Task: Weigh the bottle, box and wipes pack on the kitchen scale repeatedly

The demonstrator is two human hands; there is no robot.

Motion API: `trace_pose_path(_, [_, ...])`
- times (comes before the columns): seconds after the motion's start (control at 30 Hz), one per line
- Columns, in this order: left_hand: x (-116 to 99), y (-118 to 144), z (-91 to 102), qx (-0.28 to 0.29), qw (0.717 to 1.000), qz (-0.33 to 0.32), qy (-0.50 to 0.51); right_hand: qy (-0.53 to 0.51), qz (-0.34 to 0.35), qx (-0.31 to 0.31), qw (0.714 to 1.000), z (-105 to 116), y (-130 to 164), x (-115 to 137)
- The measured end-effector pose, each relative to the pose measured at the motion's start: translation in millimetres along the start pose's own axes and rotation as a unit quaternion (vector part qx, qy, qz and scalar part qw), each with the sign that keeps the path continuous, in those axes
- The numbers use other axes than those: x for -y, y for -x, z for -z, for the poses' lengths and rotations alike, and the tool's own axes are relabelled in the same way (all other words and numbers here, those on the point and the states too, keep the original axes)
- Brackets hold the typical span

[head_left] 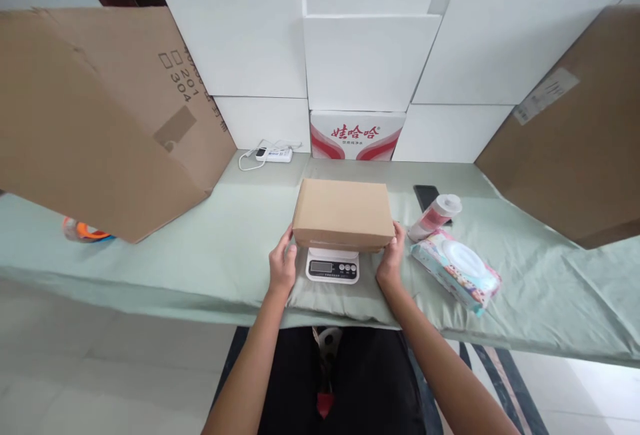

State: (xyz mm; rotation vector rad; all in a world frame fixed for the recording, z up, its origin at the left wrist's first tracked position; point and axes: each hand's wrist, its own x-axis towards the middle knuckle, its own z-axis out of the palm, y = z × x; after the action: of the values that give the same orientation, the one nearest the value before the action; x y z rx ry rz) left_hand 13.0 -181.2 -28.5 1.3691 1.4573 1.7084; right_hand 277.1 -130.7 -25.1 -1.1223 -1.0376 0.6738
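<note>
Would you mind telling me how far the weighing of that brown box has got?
The closed cardboard box already sits on the kitchen scale. The left hand and right hand each touch a near corner of it. The scale's display is too small to read, so a reading cannot be confirmed, and the hands have yet to let go.

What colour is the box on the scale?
Plain brown cardboard box, clearest in the head view.

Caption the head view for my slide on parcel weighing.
Both hands, left hand and right hand, steady a cardboard box on a kitchen scale.
</note>
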Motion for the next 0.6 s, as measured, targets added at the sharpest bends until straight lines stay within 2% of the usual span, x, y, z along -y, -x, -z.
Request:
trace_pose_path(0.13, [-4.2,-1.3,1.1,-0.003,1.000,0.016,-0.023,0.011,-0.012,0.005,1.000,-0.8,0.4,2.2])
trace_pose_path(0.43, [-7.5,-2.9,2.6,0.030,0.999,0.028,-0.024,0.030,-0.007,0.007,1.000,-3.0,1.4,6.3])
trace_pose_path(0.6, [-11.5,-4.0,0.7,0.023,0.999,0.032,-0.020,0.048,-0.008,0.000,0.999,-3.2,-0.2,9.2])
